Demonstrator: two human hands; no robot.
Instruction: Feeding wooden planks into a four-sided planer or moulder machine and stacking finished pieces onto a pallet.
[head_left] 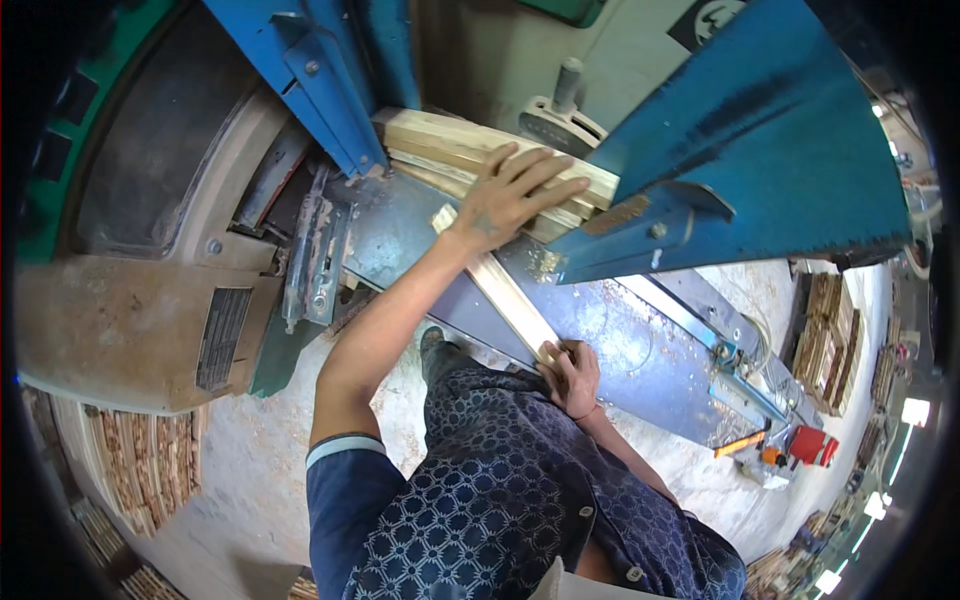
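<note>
A stack of pale wooden strips [425, 125] lies between two blue metal uprights, [345, 110] on the left and a wide plate [760, 120] on the right. My left hand [507, 198] rests on top of the stack with its fingers spread. Below it, a single wooden strip [510, 305] slants across the metal table [465, 320], its upper end near the stack, partly behind my left forearm. At its lower end, beside my body, my right hand [570, 375] has its fingers curled round the strip.
A large machine housing [140, 320] fills the left side, with a metal bracket [310, 270] by the table's edge. Piles of boards [145, 460] stand on the floor at lower left and at right [825, 340]. A red object [810, 445] is at the table's far right end.
</note>
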